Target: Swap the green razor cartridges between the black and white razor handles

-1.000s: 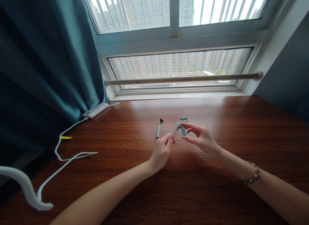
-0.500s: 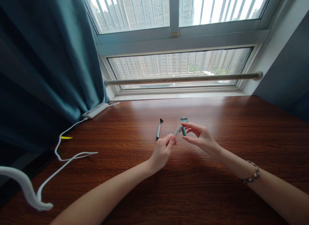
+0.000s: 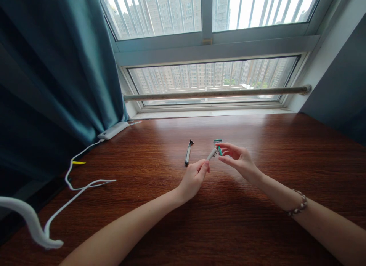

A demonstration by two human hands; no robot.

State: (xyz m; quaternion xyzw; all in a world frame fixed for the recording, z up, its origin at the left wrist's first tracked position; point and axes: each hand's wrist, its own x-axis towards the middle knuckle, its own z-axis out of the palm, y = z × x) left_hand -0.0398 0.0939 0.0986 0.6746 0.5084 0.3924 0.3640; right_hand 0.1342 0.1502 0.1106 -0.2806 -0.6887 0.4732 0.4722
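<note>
My left hand (image 3: pixel 195 179) is closed round the lower end of a small pale grey comb (image 3: pixel 212 154); a row of dark teeth shows along its right side. My right hand (image 3: pixel 238 158) is just right of the comb's tip, thumb and fingers apart with a gap between them. Behind those fingers is a green razor (image 3: pixel 217 141), its head facing the window and part of its handle hidden. A second razor (image 3: pixel 188 153), grey and black, lies on the table left of the comb, beyond my left hand.
The brown wooden table (image 3: pixel 160 220) reaches to the window sill. At the left, a white power strip (image 3: pixel 113 130) lies by the blue curtain (image 3: pixel 71 68), with a white cable (image 3: pixel 68 170) and a yellow strip (image 3: pixel 79 163) near it. A metal rail (image 3: pixel 217 93) crosses the window.
My right hand has drawn slightly to the right, away from the comb's tip. The comb has turned a little, so more of its teeth show. Both razor heads are where they were.
</note>
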